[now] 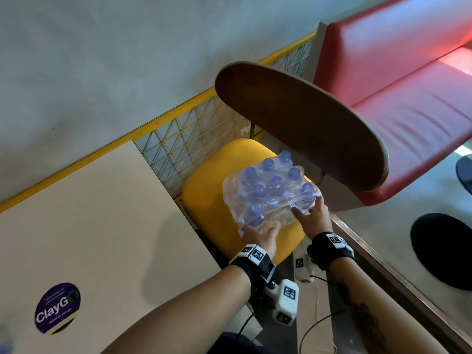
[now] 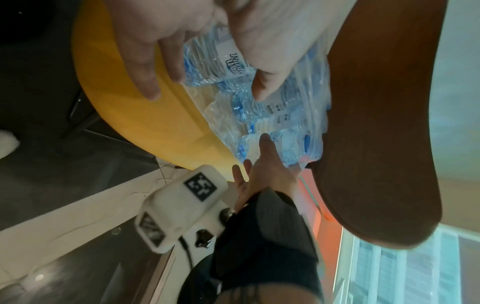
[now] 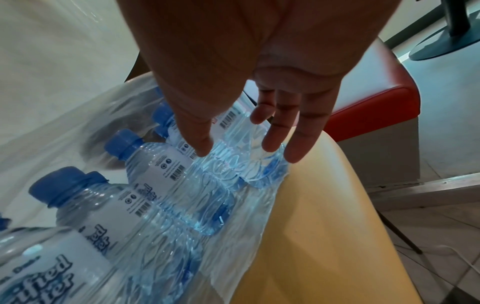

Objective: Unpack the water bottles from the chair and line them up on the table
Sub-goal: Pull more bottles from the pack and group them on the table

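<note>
A shrink-wrapped pack of water bottles (image 1: 270, 192) with blue caps sits on the yellow chair seat (image 1: 204, 198), tilted toward the brown backrest (image 1: 306, 123). My left hand (image 1: 255, 229) is at the pack's near left corner, fingers straight; in the left wrist view its thumb (image 2: 262, 88) lies on the wrap and its fingers (image 2: 150, 88) reach out over the seat (image 2: 145, 127). My right hand (image 1: 306, 205) touches the near right corner with spread, straight fingers (image 3: 285, 144) against an end bottle (image 3: 241, 156). The beige table (image 1: 89, 213) is to the left.
A yellow wire railing (image 1: 178, 139) runs behind the table and chair. A red padded bench (image 1: 408, 98) stands at the right. A black round base (image 1: 444, 251) sits on the floor at the right, and cables (image 1: 316, 302) lie below the chair.
</note>
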`<state>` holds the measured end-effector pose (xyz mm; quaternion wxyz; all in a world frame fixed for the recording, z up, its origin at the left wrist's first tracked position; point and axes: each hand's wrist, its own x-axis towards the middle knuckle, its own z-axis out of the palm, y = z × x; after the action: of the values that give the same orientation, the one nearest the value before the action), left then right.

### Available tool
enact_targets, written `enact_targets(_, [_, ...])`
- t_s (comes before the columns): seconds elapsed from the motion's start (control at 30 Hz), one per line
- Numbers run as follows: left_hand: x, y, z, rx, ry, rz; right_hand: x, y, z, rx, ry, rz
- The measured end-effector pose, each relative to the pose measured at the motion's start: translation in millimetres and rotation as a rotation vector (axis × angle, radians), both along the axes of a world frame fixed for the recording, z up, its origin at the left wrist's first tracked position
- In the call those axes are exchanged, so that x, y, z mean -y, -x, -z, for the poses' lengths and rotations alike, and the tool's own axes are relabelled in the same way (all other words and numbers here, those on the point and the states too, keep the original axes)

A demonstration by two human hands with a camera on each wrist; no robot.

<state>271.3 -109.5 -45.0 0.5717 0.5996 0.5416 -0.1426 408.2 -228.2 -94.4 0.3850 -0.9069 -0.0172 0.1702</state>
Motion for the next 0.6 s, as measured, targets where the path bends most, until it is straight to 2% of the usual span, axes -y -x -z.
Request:
enact_targets(0.07, [-7,-8,-3,-0.011,-0.011,-0.037,-1,1,-1,0.012,0.008,0.001])
enact_targets(0.17, [-18,-17,-15,-0.082,-0.012,0.017,-3,0,-7,0.032,0.036,-0.005])
enact_targets(0.23, [-22,-24,-20,-0.060,-0.025,-0.051,-5,-1,-14,0.041,0.078,-0.018])
enact_targets(0.33, [-26,-25,-7,-0.095,-0.123,0.006,-5,-3,-24,0.089,0.163,-0.098])
enact_targets(0.4, [-27,-21,18,-0.115,-0.212,0.068,-4,-3,-29,0.131,0.197,-0.154])
enact_targets(0.47, [-28,-13,-7,-0.086,-0.226,0.105,0,-2,-32,0.152,0.214,-0.197])
enact_targets(0.53, [-27,-6,-35,-0.048,-0.149,0.182,5,-1,-34,0.149,0.218,-0.239])
enact_targets(0.6, [-26,-3,-45,0.020,-0.068,0.248,11,1,-36,0.138,0.224,-0.287])
